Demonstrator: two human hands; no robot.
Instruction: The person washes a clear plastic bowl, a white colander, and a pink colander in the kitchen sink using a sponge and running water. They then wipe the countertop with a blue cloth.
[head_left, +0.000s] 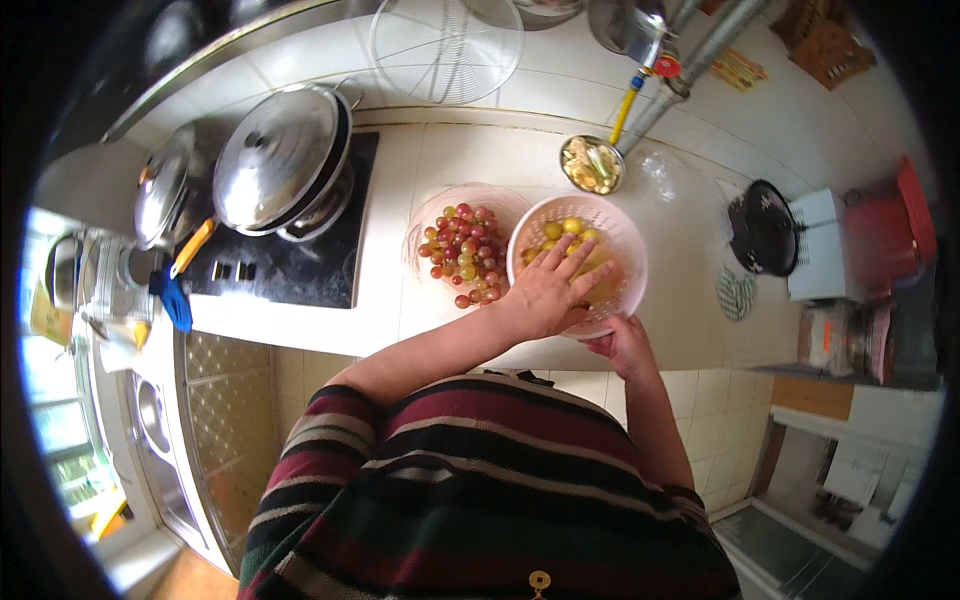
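Note:
A pink plastic colander (637, 259) holds small yellow fruits (572, 225) and a larger yellowish fruit partly hidden by fingers. My left hand (551, 289) reaches into the colander, palm down and fingers spread over the fruit. Whether its fingertips press on the fruit is unclear. The rim nearest my body is gripped by my right hand (630, 346). Just left of the colander, a bunch of red and green grapes (461, 247) lies on a clear, pinkish plate (427, 206), whose right edge is overlapped by the colander.
Behind the colander stands a metal bowl (616, 180) of pale, ginger-like pieces. A crumpled clear plastic bag (660, 176) lies beside it. To the left, a lidded wok (281, 157) sits on the black cooktop (315, 277). A black pan (765, 229) and striped cloth (736, 292) are at right.

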